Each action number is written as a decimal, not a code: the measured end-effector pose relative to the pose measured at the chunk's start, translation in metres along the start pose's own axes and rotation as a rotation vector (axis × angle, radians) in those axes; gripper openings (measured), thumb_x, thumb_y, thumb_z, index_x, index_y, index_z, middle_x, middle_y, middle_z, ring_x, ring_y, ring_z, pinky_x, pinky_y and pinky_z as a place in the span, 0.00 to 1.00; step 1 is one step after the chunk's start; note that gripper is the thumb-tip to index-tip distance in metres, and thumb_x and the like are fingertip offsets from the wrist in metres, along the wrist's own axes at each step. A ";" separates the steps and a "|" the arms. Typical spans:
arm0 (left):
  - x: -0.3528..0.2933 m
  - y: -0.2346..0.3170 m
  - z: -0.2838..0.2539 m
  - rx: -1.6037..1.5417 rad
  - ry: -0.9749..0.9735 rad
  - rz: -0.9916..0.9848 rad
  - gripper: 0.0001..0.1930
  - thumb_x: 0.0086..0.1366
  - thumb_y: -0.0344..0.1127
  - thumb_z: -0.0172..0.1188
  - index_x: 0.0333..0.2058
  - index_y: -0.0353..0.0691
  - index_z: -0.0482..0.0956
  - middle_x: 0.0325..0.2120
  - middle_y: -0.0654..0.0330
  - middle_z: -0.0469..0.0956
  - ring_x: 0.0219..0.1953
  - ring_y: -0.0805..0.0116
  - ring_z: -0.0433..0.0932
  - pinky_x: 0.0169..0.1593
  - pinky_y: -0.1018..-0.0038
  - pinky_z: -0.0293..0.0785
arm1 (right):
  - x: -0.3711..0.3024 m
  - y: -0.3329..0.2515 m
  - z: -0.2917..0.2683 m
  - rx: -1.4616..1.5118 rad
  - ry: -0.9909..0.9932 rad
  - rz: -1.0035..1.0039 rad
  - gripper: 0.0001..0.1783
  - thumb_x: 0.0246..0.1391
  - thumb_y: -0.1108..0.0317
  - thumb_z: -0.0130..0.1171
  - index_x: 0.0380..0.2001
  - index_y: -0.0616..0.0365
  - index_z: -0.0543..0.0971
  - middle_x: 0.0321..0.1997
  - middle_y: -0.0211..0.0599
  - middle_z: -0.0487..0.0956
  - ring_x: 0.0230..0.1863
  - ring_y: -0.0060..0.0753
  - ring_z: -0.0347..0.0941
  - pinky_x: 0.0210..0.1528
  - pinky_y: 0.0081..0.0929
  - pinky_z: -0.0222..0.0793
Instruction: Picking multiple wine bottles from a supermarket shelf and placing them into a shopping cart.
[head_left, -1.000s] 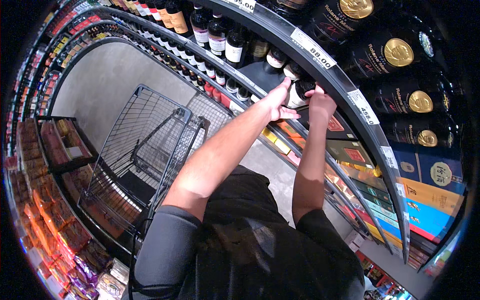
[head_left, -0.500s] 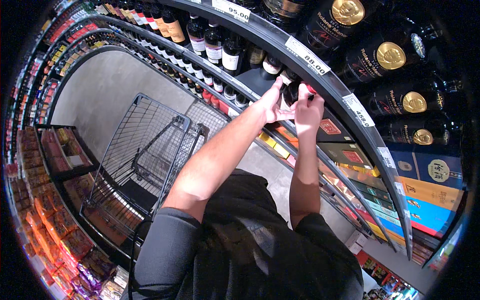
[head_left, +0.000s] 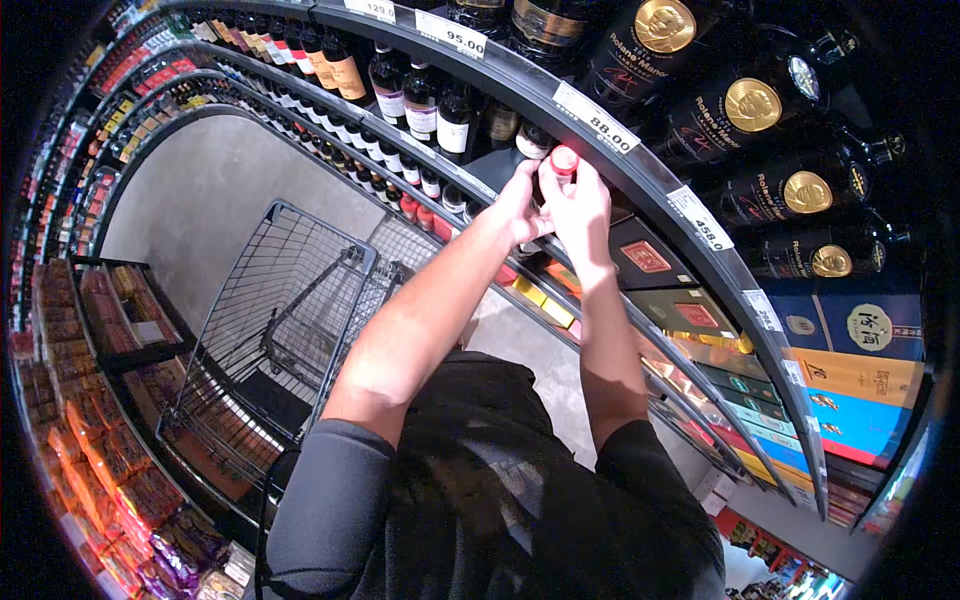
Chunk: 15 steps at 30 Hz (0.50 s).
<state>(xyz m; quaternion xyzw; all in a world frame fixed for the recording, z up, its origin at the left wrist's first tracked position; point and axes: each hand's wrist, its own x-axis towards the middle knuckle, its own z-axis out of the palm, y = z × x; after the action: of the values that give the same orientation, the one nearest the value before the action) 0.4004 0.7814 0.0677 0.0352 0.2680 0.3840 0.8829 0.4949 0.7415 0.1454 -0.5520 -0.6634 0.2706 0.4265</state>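
Observation:
A red-capped bottle (head_left: pixel 565 160) is in my hands at the shelf front, its top turned up towards me. My right hand (head_left: pixel 580 208) is wrapped around it just below the cap. Close against it on the left, my left hand (head_left: pixel 519 208) curls around the bottle lower down, thumb up. Most of the bottle's body is hidden by my hands. Just behind my fingers, a dark wine bottle with a pale label (head_left: pixel 532 142) stands on the shelf, and other labelled wine bottles (head_left: pixel 453 125) stand to its left.
Above my hands runs a curved upper shelf edge (head_left: pixel 640 165) with price tags, bearing large dark bottles with gold medallions (head_left: pixel 752 105). Boxed goods (head_left: pixel 850 385) fill the right end. A wire shopping cart (head_left: pixel 270 330) stands at left, near packaged snacks (head_left: pixel 110 460).
Both hands have drawn back a little from the shelf, to the left and towards me. The bottle's red cap has come into full view, and my left fingers have closed in on it.

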 end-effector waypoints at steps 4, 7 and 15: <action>0.005 -0.002 -0.023 -0.135 -0.116 0.076 0.23 0.69 0.62 0.44 0.32 0.51 0.78 0.26 0.64 0.80 0.29 0.71 0.80 0.37 0.69 0.81 | -0.016 -0.017 0.012 -0.038 -0.064 -0.077 0.19 0.53 0.64 0.64 0.48 0.52 0.74 0.39 0.46 0.81 0.32 0.40 0.80 0.36 0.35 0.75; 0.000 -0.010 -0.046 -0.138 -0.030 0.124 0.21 0.68 0.59 0.47 0.31 0.50 0.78 0.25 0.65 0.79 0.29 0.70 0.80 0.35 0.69 0.80 | -0.030 -0.019 0.019 -0.098 -0.095 -0.166 0.19 0.53 0.66 0.63 0.48 0.50 0.73 0.45 0.43 0.79 0.36 0.48 0.80 0.36 0.39 0.76; -0.051 -0.026 -0.021 -0.151 0.001 0.052 0.20 0.64 0.58 0.52 0.27 0.48 0.76 0.24 0.59 0.79 0.29 0.61 0.79 0.37 0.62 0.79 | -0.062 -0.014 0.005 -0.101 -0.217 -0.186 0.22 0.48 0.70 0.65 0.47 0.54 0.73 0.51 0.41 0.77 0.43 0.51 0.79 0.42 0.37 0.77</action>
<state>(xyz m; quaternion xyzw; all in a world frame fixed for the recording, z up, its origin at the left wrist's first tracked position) 0.3788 0.7248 0.0657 -0.0249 0.2376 0.4262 0.8725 0.4854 0.6793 0.1377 -0.4766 -0.7667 0.2543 0.3469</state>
